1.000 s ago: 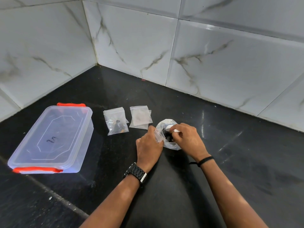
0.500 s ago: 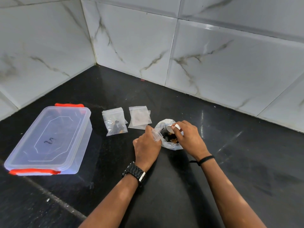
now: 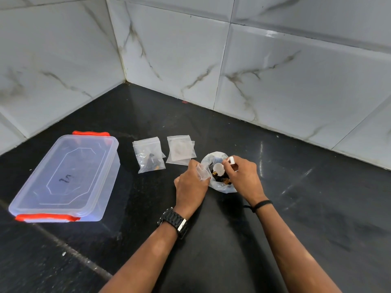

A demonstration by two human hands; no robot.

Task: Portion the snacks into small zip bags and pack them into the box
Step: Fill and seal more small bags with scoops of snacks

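Mid-counter, clear of every edge, the right hand (image 3: 243,176) is pinching a white scoop (image 3: 220,168) now dipping into the open snack bag (image 3: 222,187), the left hand (image 3: 190,185) is gripping a small zip bag (image 3: 202,171), so scooping is starting; box (image 3: 63,176) sitting lidded by the left edge.

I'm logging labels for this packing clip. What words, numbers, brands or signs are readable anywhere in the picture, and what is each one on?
Dark handwritten mark on the lid of the clear plastic box with red clips: two scrawled strokes, not readable as any letter or number.
Black wristwatch on the left arm: no brand or dial visible.
Small clear zip bags, white scoop, black countertop, marbled wall tiles: no text.
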